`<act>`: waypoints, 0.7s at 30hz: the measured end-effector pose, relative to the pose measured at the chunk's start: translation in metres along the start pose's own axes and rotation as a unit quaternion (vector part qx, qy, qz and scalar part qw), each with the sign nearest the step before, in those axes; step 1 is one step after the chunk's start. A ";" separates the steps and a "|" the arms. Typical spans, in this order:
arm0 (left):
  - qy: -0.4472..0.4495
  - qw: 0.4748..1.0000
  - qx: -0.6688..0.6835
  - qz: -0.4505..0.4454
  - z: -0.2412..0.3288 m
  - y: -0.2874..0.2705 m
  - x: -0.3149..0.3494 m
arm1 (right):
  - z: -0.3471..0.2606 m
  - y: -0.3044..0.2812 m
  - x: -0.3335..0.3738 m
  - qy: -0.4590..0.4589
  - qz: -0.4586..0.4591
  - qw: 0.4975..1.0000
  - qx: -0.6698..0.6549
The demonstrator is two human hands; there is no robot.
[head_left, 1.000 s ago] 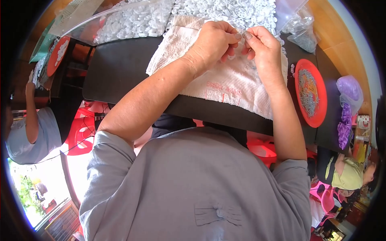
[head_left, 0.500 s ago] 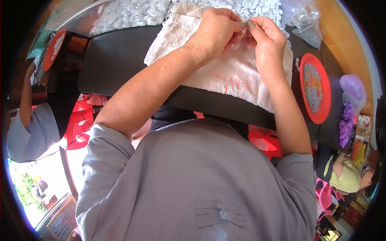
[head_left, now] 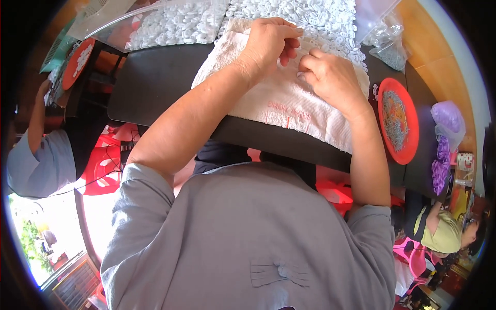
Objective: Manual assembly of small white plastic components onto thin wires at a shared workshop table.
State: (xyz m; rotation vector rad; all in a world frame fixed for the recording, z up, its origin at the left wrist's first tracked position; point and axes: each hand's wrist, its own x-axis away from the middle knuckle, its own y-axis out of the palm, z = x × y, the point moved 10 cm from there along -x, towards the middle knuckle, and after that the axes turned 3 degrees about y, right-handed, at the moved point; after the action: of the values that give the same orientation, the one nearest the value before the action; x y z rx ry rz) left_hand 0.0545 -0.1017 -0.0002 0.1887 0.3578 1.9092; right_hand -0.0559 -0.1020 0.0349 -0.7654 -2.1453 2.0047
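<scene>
My left hand (head_left: 273,45) hovers over the far part of a cream towel (head_left: 274,106), thumb and forefinger pressed together. Whatever is between its fingertips is too small to make out. Lower and to the right, apart from it, my right hand (head_left: 330,77) is closed with the fingers curled down over the towel. A speck of white shows by its fingertips, but I cannot tell what it is. Just beyond both hands spreads a large heap of small white plastic pieces (head_left: 320,23), shaped like little rings or clips.
On the dark table (head_left: 155,77), a red plate (head_left: 412,121) of thin metal nails stands at the right. Behind it lies a clear bag (head_left: 390,51) of metal bits; purple bags (head_left: 448,116) lie farther right. Other people sit at left (head_left: 44,160) and right (head_left: 442,227).
My hands, together at the fingertips before, have parted. The right hand has come down and nearer me, its fingers turned down to the towel; the left has moved slightly left.
</scene>
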 end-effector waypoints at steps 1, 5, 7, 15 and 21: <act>0.000 1.000 -0.005 0.000 0.000 -0.001 0.000 | -0.001 0.002 0.000 -0.004 -0.011 1.000 0.011; 0.005 1.000 0.003 -0.009 0.003 0.005 0.000 | 0.005 -0.005 0.000 -0.015 0.026 1.000 -0.004; 0.014 0.999 -0.040 -0.015 0.006 0.008 0.004 | 0.044 -0.013 -0.001 0.137 0.067 0.931 -0.332; 0.051 0.986 -0.150 -0.047 0.014 0.022 0.014 | 0.073 -0.018 0.011 0.255 0.121 0.790 -0.544; 0.071 0.978 -0.183 -0.067 0.016 0.027 0.015 | 0.070 -0.021 0.009 0.240 0.105 0.801 -0.538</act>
State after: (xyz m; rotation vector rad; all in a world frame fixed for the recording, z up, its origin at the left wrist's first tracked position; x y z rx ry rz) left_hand 0.0299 -0.0941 0.0234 -0.2116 0.1051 1.8231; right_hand -0.0984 -0.1617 0.0441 -1.4487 -2.7553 0.2936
